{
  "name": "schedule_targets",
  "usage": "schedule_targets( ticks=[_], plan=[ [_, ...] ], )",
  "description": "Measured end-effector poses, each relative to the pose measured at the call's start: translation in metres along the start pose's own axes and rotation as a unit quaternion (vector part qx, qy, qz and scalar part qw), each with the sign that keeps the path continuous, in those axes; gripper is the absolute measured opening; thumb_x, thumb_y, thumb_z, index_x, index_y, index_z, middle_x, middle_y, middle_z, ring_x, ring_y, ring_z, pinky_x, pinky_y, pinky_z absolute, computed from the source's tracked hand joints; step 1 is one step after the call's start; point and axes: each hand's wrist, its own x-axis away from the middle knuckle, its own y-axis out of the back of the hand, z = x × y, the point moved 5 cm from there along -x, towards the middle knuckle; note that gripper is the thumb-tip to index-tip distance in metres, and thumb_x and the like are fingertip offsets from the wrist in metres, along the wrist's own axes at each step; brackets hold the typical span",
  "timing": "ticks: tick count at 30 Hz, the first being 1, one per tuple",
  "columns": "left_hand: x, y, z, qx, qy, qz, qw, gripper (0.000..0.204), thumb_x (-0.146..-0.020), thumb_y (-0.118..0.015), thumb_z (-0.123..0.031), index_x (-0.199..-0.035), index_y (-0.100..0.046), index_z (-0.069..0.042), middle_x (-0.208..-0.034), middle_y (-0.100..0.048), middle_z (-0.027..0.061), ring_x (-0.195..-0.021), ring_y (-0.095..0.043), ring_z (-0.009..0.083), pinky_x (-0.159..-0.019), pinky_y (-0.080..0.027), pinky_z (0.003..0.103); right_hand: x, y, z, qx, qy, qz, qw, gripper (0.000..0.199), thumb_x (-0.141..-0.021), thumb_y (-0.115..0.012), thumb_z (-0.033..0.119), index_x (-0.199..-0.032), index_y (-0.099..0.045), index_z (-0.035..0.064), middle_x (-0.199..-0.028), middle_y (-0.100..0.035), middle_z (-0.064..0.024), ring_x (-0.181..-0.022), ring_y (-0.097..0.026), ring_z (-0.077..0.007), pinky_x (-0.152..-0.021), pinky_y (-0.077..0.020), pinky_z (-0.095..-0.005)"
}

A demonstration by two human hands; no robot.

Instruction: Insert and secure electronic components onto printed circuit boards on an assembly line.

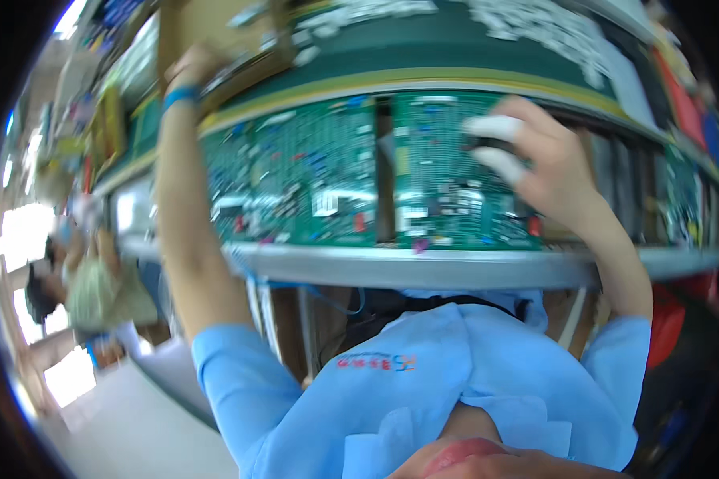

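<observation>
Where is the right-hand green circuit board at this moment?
In the head view, the right circuit board lies right of centre on the bench, beside the left circuit board, with the right hand resting on it.

Light-blue short-sleeved work shirt (423, 391) with a small chest logo — blue wristband (180, 96), white finger cots (494, 128).

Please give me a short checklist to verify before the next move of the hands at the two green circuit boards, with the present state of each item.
1. Right hand rests on the right circuit board: ok.
2. White covers on the right fingertips are on: ok.
3. Left hand reaches up to the cardboard box above the boards: ok; its grip cannot be told, blurred.
4. Left circuit board lies flat, no hand on it: ok.
5. Gap between the two boards is open, boards apart: ok.
6. What the right fingers hold or press: cannot tell.
</observation>
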Motion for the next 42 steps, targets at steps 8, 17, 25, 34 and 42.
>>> schedule_targets(
  ticks=[8, 17, 25, 34, 42],
  plan=[
    [-0.036, 0.146, -0.342, 0.341, -0.346, -0.183, 0.854, 0.036, -0.085, -0.065, -0.031, -0.107, -0.067, -0.003, -0.104, -0.069, 0.0153, -0.096, -0.065, 0.0311, -0.083, -0.051, 0.04, -0.081, -0.018, 0.041, 0.092, 0.182, 0.064, 0.977, 0.013, -0.069, -0.066, 0.015, -0.079, -0.063, 0.0081, -0.083, -0.061, -0.0085, -0.079, -0.066, -0.0297, -0.06, -0.0532, -0.0459],
    [0.033, 0.121, -0.199, 0.473, -0.27, -0.12, 0.83, 0.03, -0.087, -0.065, -0.021, -0.11, -0.067, -0.001, -0.102, -0.07, 0.013, -0.096, -0.066, 0.0228, -0.085, -0.051, 0.035, -0.129, -0.083, 0.155, 0.097, 0.03, -0.006, 0.995, 0.014, -0.073, -0.064, 0.014, -0.086, -0.065, 0.0079, -0.084, -0.061, -0.0082, -0.079, -0.065, -0.0284, -0.063, -0.053, -0.0438],
    [0.206, 0.086, 0.039, 0.517, -0.084, -0.258, 0.812, 0.022, -0.086, -0.065, -0.011, -0.107, -0.069, -0.003, -0.103, -0.071, 0.0087, -0.097, -0.065, 0.0109, -0.088, -0.048, 0.025, -0.115, -0.102, 0.108, 0.056, 0.183, 0.103, 0.976, 0.016, -0.077, -0.062, 0.012, -0.092, -0.067, 0.0078, -0.084, -0.061, -0.008, -0.08, -0.065, -0.0273, -0.065, -0.0529, -0.0419],
    [0.273, 0.062, -0.009, 0.567, -0.049, -0.243, 0.785, 0.031, -0.087, -0.064, -0.004, -0.118, -0.062, 0.0, -0.111, -0.067, 0.0088, -0.1, -0.064, 0.0133, -0.089, -0.048, 0.024, -0.121, -0.161, 0.103, 0.038, 0.183, 0.156, 0.97, 0.011, -0.069, -0.061, 0.005, -0.078, -0.062, 0.0005, -0.081, -0.062, -0.0144, -0.076, -0.065, -0.0319, -0.062, -0.052, -0.0434],
    [0.318, 0.073, -0.03, 0.533, 0.016, -0.251, 0.808, 0.02, -0.082, -0.068, -0.005, -0.102, -0.07, -0.002, -0.092, -0.072, 0.0091, -0.087, -0.066, 0.0151, -0.079, -0.05, 0.027, -0.121, -0.201, 0.119, 0.044, 0.182, 0.217, 0.958, 0.01, -0.069, -0.061, 0.003, -0.078, -0.064, 0.0001, -0.08, -0.063, -0.0155, -0.075, -0.066, -0.0315, -0.062, -0.0526, -0.0425]
  ],
)
